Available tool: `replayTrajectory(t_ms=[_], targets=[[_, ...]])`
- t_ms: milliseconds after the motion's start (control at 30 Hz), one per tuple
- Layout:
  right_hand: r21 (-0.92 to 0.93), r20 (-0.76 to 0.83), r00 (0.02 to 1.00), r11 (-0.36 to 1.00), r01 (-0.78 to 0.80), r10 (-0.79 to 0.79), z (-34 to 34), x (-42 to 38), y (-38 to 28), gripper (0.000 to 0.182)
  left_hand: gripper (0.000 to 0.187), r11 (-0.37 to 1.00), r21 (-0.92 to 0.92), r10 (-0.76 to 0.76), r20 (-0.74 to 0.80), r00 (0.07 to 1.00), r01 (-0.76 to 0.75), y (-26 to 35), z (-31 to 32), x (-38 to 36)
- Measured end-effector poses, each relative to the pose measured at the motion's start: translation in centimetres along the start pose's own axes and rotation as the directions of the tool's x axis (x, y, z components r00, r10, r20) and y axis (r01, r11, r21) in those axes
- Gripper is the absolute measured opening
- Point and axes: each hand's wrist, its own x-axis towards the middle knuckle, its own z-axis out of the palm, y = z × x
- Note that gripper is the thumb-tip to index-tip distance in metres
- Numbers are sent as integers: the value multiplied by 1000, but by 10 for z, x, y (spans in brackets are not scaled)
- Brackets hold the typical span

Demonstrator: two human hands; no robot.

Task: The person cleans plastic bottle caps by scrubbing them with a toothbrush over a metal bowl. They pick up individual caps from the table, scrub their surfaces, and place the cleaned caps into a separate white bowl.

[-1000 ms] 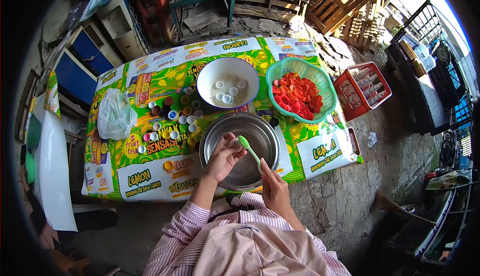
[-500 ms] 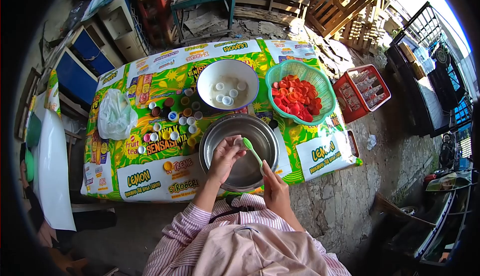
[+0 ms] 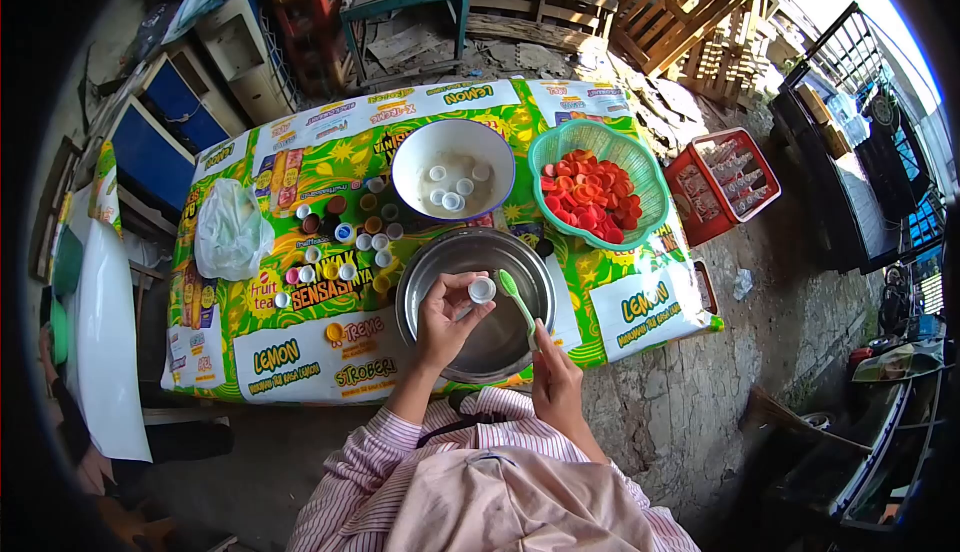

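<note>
Far left on the table [image 3: 300,362], covered in a printed yellow-green drink-advert sheet, lies a knotted white plastic bag [image 3: 231,227]. Just right of it sits a loose cluster of assorted bottle caps [image 3: 345,242], in white, brown, pink, orange and blue, spread between the bag and the bowls.

Centre front stands a steel basin [image 3: 505,337], near the table's front edge. Over it the left hand [image 3: 440,322] pinches a white bottle cap [image 3: 482,290] at the fingertips, its open side facing up toward the camera. The cap hangs above the basin's interior, clear of the metal. Just beside the cap, on its right, is the bristle head of a green toothbrush [image 3: 517,298]; whether bristles and cap touch cannot be determined. The right hand [image 3: 556,380] is closed around the lower handle of the toothbrush, at the basin's front right rim, with the brush angled up and to the left.

Behind the basin stands a white bowl [image 3: 410,157] holding several white caps in cloudy liquid. To its right, a green plastic basket [image 3: 650,182] is filled with red caps.

Beyond the table's right end, on the rough ground, sits a red bottle crate [image 3: 735,177]. Striped pink-and-white sleeves occupy the lower foreground.
</note>
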Motion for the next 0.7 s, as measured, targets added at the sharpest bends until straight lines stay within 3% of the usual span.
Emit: replayTrajectory(t_ms=[67, 133, 233, 300, 367, 600, 700], targets=[[-2, 43, 999, 1000, -5, 5, -2, -1, -2, 53, 37, 999, 38, 32, -13, 999, -31, 3, 1, 1], [-230, 106, 994, 973, -2, 27, -3, -1, -4, 52, 37, 987, 147, 70, -16, 997, -67, 8, 1, 2], [-188, -35, 999, 982, -17, 10, -3, 1, -2, 51, 36, 967, 234, 106, -17, 994, -99, 11, 1, 3], [-211, -17, 1000, 977, -28, 25, -6, 1, -3, 51, 37, 962, 253, 106, -10, 994, -100, 12, 0, 3], [-351, 112, 994, 935, 45, -6, -10, 4, -9, 50, 37, 957, 270, 107, 0, 994, -103, 12, -1, 4], [-388, 36, 999, 921, 17, -3, -12, 7, -6, 49, 37, 927, 368, 79, 3, 997, -74, 10, -7, 6], [-406, 146, 989, 913, 46, 15, -14, 9, -10, 47, 37, 873, 464, 154, 35, 987, -152, 13, -8, 8]])
